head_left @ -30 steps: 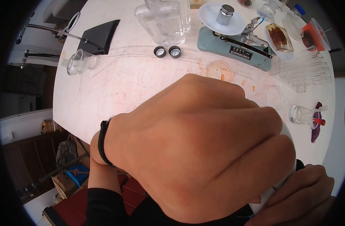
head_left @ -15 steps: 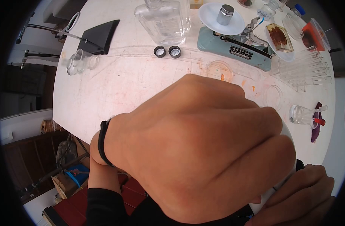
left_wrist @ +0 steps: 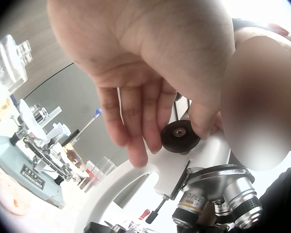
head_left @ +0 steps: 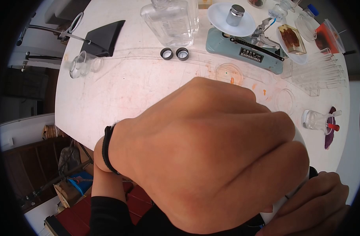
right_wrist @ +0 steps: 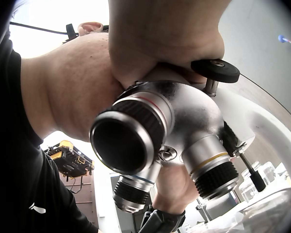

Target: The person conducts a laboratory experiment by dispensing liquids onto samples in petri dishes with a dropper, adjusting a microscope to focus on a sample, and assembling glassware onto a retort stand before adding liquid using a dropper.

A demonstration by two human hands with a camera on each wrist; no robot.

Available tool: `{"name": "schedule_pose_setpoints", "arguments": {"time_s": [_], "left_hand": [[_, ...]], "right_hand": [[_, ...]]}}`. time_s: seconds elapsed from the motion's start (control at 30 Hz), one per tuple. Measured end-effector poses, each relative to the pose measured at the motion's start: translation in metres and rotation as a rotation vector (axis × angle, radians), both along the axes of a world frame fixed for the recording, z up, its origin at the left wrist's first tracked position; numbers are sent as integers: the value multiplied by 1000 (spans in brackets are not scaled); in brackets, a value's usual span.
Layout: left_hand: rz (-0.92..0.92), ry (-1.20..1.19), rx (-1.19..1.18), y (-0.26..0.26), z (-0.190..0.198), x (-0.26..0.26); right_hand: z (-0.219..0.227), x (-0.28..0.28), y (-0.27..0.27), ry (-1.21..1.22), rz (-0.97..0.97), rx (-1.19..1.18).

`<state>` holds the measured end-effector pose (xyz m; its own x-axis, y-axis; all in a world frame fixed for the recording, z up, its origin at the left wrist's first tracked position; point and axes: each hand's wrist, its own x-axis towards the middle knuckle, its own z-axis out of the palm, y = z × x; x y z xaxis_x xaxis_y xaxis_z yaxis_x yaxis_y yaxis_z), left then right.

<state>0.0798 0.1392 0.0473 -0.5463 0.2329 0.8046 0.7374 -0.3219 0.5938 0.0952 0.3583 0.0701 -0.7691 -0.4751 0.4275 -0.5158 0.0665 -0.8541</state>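
Note:
My left hand (head_left: 211, 153) fills the middle of the head view, back upward, with its fingers curled out of sight. In the left wrist view, that hand (left_wrist: 140, 63) has a black knob (left_wrist: 180, 136) of a white microscope (left_wrist: 211, 153) between its thumb and nearest finger; the other fingers hang loosely bent. Low on the right of the head view is my right hand (head_left: 313, 204), fingers bent, by a white part (head_left: 280, 203). A hand (right_wrist: 169, 39) covers the top of the right wrist view above the nosepiece (right_wrist: 196, 107); its fingertips are mostly hidden.
On the white table (head_left: 89, 94) stand a balance (head_left: 243, 53) with a metal weight (head_left: 235, 15), clear bottles (head_left: 170, 25), two black caps (head_left: 167, 54), a test tube rack (head_left: 314, 76) and a small glass container (head_left: 315, 120). A black panel (head_left: 103, 39) lies farther left.

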Motion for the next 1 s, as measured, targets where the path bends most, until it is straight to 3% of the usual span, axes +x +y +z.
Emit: {"name": "schedule_pose_setpoints", "arguments": {"time_s": [0.13, 0.27, 0.57, 0.87, 1.0], "left_hand": [[-85, -67, -301, -16, 14, 1], [-56, -96, -231, -13, 12, 3], [-89, -82, -314, -17, 15, 1], [-91, -80, -298, -15, 13, 1], [10, -29, 5, 4, -3, 4]], "right_hand": [[-1, 0, 0, 1, 1, -3], [-1, 0, 0, 2, 4, -6], [-3, 0, 0, 6, 8, -13], [-5, 0, 0, 9, 13, -18], [-5, 1, 0, 11, 16, -20]]}}
